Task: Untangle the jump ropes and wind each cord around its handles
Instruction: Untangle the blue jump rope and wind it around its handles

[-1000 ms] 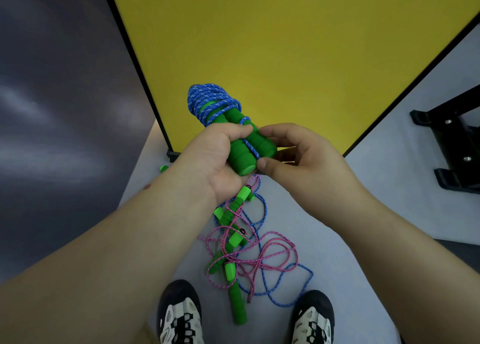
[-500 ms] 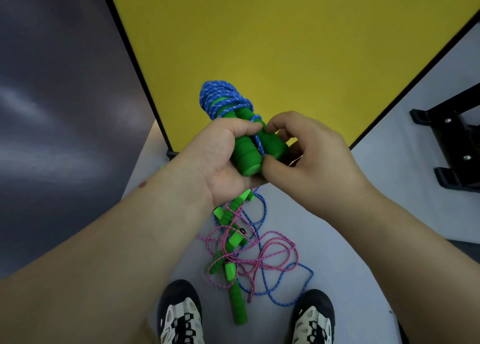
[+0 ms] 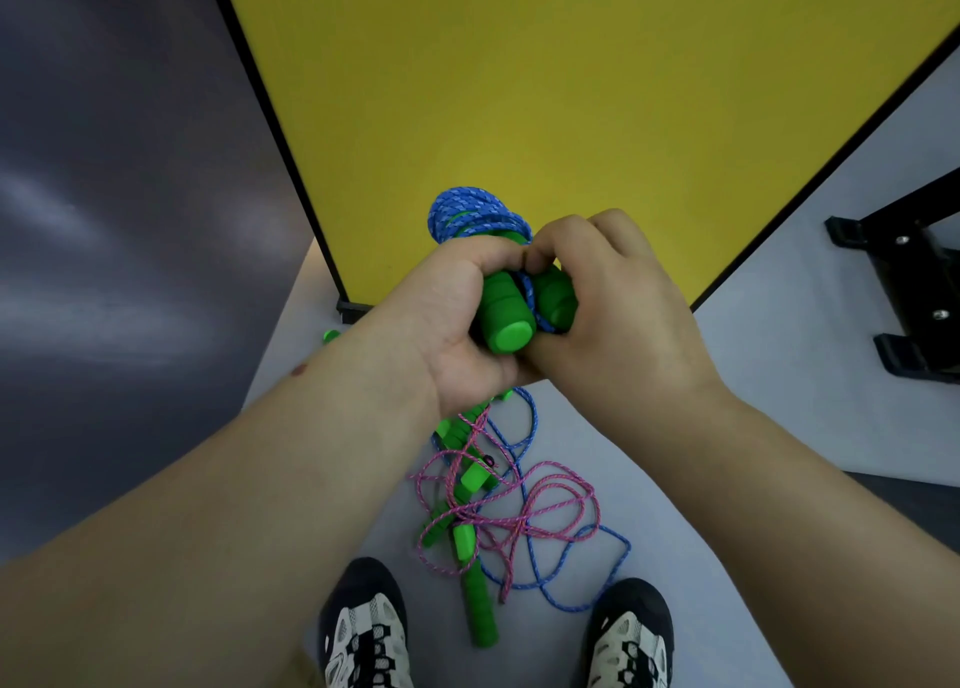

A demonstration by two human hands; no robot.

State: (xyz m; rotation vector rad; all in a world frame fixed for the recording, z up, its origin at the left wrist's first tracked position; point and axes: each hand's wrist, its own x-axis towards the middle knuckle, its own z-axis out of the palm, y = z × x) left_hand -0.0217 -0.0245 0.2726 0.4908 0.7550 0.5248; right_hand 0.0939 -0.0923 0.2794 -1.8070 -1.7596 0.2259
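A pair of green foam handles (image 3: pixel 506 318) with blue cord (image 3: pixel 467 211) wound round their far end sits between my hands. My left hand (image 3: pixel 457 313) grips the left handle. My right hand (image 3: pixel 613 292) curls over the right handle, thumb and fingertips at a strand of blue cord (image 3: pixel 531 292) running between the two handles. On the floor below lies a tangle of pink cord (image 3: pixel 540 510), loose blue cord (image 3: pixel 582 583) and several green handles (image 3: pixel 478 599).
A yellow panel (image 3: pixel 571 89) with a black frame stands ahead, a dark wall to its left. A black metal stand (image 3: pixel 914 292) is on the right. My two shoes (image 3: pixel 363 630) flank the tangle. A small green piece (image 3: pixel 330 335) lies near the panel's foot.
Both hands have risen and closed in together on the handles. My right hand has moved from the handle ends up over the right handle, fingertips now at the cord strand.
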